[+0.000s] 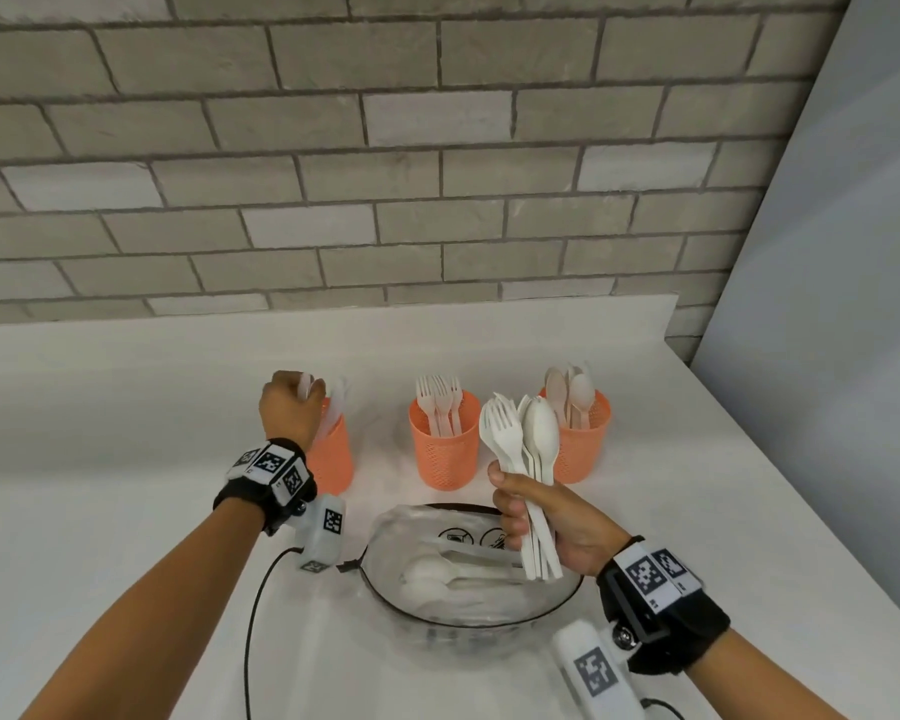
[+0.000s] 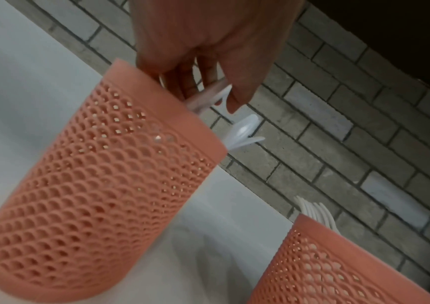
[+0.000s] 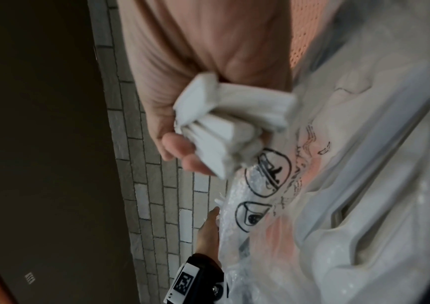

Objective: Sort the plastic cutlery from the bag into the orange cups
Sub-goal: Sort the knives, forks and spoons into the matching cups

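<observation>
I see my left hand (image 1: 287, 407), centre left of frame, pinching white cutlery (image 2: 222, 96) over the left cup (image 1: 333, 454). My right hand (image 1: 546, 527) grips a cutlery bundle (image 1: 523, 449) above the bag (image 1: 468, 600), lower centre.

Both hands (image 1: 289, 407) (image 1: 541, 532) clenched, raised

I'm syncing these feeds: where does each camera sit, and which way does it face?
Head: faces forward and down at three cups, bag, both forearms.
Left wrist: looks along the left hand holding knives at the left cup.
Right wrist: looks along the right hand gripping cutlery handles, bag beyond.
Head and left wrist share the left cup.
</observation>
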